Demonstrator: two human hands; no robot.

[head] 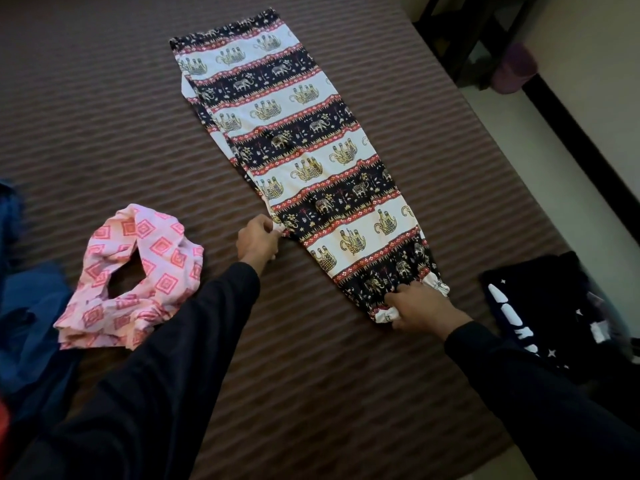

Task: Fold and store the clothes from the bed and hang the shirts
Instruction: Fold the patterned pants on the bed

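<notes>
Across the brown striped bed (104, 98), elephant-print trousers (298, 161) lie flat, folded lengthwise, running from twelve o'clock down toward five o'clock. At their near end, the right hand (419, 308) grips the gathered cuff, fingers curled round the cloth. At nine o'clock from that cuff, the left hand (258, 239) pinches the trousers' side edge between thumb and fingers. Both arms wear dark sleeves. Toward eight o'clock, a crumpled pink garment (135, 278) with a red diamond pattern rests on the bed, just beside blue clothing (31, 306) at the frame's left edge. At four o'clock, a black garment (540, 320) with white print lies near the bed's corner.
</notes>
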